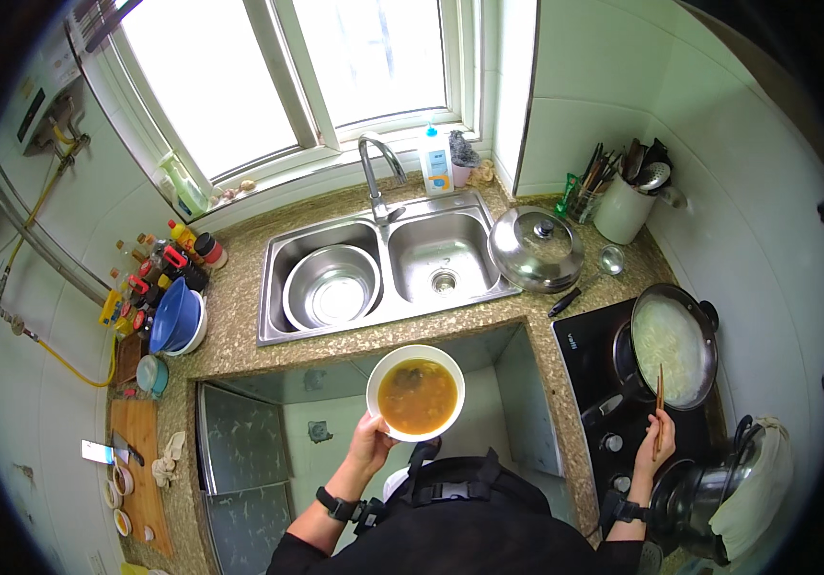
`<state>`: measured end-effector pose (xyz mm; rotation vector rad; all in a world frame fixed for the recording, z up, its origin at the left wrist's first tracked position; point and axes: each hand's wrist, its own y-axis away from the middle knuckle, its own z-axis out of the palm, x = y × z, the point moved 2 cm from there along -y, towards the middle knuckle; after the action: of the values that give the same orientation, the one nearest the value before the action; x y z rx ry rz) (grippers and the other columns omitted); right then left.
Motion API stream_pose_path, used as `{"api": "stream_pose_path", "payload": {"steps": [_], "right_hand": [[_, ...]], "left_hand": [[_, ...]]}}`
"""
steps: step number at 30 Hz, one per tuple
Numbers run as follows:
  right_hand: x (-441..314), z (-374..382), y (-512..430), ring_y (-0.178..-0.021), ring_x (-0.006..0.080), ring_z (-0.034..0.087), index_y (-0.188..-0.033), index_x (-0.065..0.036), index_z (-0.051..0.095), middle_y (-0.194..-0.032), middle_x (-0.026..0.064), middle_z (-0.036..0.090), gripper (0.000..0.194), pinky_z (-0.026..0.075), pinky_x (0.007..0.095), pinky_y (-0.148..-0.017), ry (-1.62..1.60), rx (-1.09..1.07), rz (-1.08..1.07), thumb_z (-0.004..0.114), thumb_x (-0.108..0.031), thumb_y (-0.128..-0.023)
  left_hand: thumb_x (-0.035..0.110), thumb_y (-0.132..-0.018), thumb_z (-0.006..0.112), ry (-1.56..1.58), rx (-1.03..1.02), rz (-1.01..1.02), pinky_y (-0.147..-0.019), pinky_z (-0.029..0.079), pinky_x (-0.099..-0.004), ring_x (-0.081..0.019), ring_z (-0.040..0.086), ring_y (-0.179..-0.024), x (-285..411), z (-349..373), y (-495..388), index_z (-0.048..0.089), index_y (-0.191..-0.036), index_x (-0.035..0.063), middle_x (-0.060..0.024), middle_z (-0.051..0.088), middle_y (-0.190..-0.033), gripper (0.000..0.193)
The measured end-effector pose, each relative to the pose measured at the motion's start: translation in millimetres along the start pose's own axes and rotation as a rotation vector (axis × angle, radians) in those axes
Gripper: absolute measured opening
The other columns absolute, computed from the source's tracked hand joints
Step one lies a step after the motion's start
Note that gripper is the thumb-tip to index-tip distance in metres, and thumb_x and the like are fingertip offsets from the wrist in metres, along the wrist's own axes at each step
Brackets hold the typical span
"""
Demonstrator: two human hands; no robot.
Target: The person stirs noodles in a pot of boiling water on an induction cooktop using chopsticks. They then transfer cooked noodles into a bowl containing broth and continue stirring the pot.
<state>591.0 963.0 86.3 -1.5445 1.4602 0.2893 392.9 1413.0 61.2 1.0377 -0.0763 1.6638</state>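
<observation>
My left hand (371, 440) grips the rim of a white bowl (376, 368) in front of my body. Brown broth (418, 397) with dark bits fills much of the bowl. Over at the stove, my right hand (659, 437) holds a pair of wooden chopsticks (660, 402). Their tips reach into a pan (708, 345) of pale, cloudy liquid with what look like noodles (660, 330). The pan sits on the black gas cooktop (577, 381), and a black handle (609, 406) points from it towards me.
A double steel sink (383, 287) holds a steel basin (333, 284) on its left. Beside it are a domed steel lid (527, 251) and a ladle (609, 260). A pot (699, 496) with a cloth (760, 496) stands near my right forearm. A knife (132, 449) lies on the cutting board (135, 424).
</observation>
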Motion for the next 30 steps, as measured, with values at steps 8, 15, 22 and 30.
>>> {"api": "stream_pose_path", "payload": {"steps": [8,15,22,30], "right_hand": [[13.6,-0.1,-0.5,-0.081,0.0202,0.063,-0.1,0.002,0.058,-0.095,0.0119,0.06,0.018,0.049,0.0264,-0.064,0.014,-0.023,-0.012,0.047,-0.002,-0.086],[-41.8,-20.4,-17.2,-0.088,0.0193,0.061,-0.107,0.004,0.056,-0.098,0.0132,0.061,0.022,0.048,0.0266,-0.07,0.025,0.081,-0.11,0.045,-0.004,-0.089],[-168.5,23.9,1.8,-0.09,0.0223,0.059,-0.106,0.008,0.054,-0.111,0.0178,0.056,0.024,0.046,0.0257,-0.074,-0.202,-0.047,-0.338,0.039,-0.003,-0.09],[-232.4,114.0,40.1,-0.084,0.0221,0.061,-0.102,0.006,0.056,-0.103,0.0166,0.057,0.023,0.047,0.0276,-0.067,-0.433,-0.273,-0.407,0.04,-0.003,-0.088]], "left_hand": [[0.005,-0.066,0.048,0.012,-0.005,-0.007,-0.071,0.052,-0.0325,-0.0182,0.059,-0.086,1.9,-5.4,1.5,0.042,-0.116,0.0027,-0.0079,0.056,-0.101,0.05],[0.004,-0.065,0.047,0.043,0.052,0.034,-0.078,0.051,-0.0379,-0.023,0.06,-0.089,12.6,-15.8,8.5,0.05,-0.107,-0.0014,-0.0099,0.059,-0.098,0.042],[0.004,-0.065,0.049,0.049,0.086,0.067,-0.081,0.05,-0.0371,-0.0214,0.06,-0.089,36.3,-52.5,23.7,0.049,-0.11,-0.0009,-0.0091,0.059,-0.098,0.045],[0.004,-0.065,0.046,0.077,0.212,0.149,-0.076,0.05,-0.0339,-0.0192,0.059,-0.087,62.0,-114.2,58.4,0.044,-0.114,0.0004,-0.0086,0.057,-0.1,0.049]]}}
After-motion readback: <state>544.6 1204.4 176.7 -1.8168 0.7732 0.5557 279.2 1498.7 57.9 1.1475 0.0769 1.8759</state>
